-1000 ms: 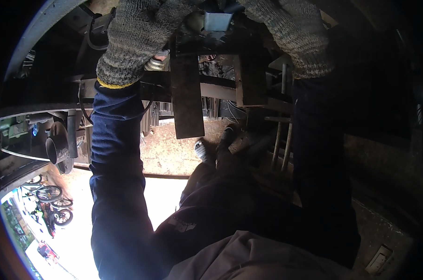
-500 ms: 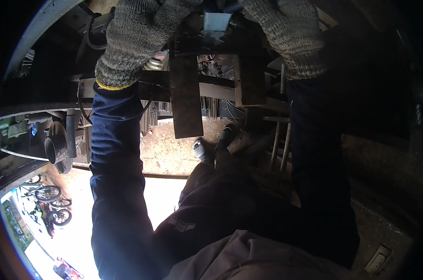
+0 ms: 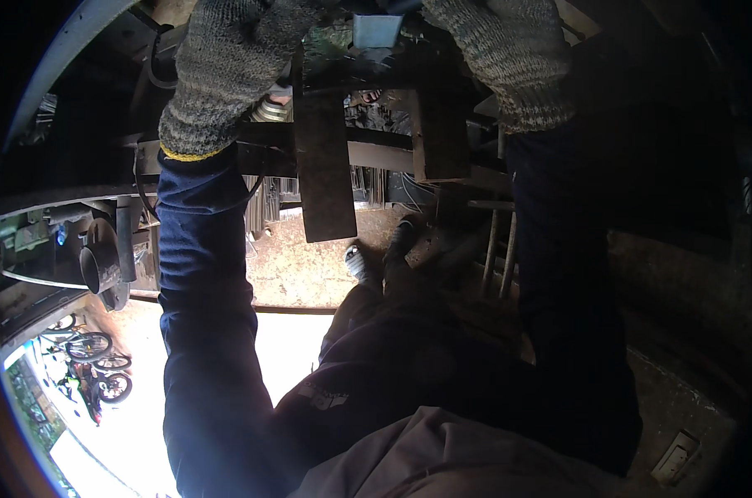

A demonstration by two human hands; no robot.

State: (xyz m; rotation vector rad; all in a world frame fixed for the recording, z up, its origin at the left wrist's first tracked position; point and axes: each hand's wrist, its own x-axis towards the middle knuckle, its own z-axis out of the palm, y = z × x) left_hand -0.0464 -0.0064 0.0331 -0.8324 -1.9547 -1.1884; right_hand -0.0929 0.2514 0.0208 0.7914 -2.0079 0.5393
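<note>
My left hand (image 3: 227, 70), in a grey knitted glove with a yellow cuff edge, reaches up to the top edge of the view. Level with it on the other side, my right hand (image 3: 505, 58) wears a matching glove. The fingers of both run into shadow or out of the picture, so their grip is hidden. Between the hands sits a pale blue-grey block (image 3: 377, 31) on a dark workpiece. Below it, a long flat dark metal strip (image 3: 324, 166) and a shorter dark strip (image 3: 439, 141) hang side by side. My left hand is nearest the long strip.
A dark beam (image 3: 376, 155) crosses behind the strips. Thin rods (image 3: 494, 253) stand at the right, and a round metal pipe end (image 3: 100, 264) is at the left. Bicycles (image 3: 90, 357) stand outside at the lower left. My feet are on the brown floor (image 3: 297, 266).
Both gloved hands, the pale block and the hanging strips have shifted slightly up and to the left in the picture. My feet stay nearly in place.
</note>
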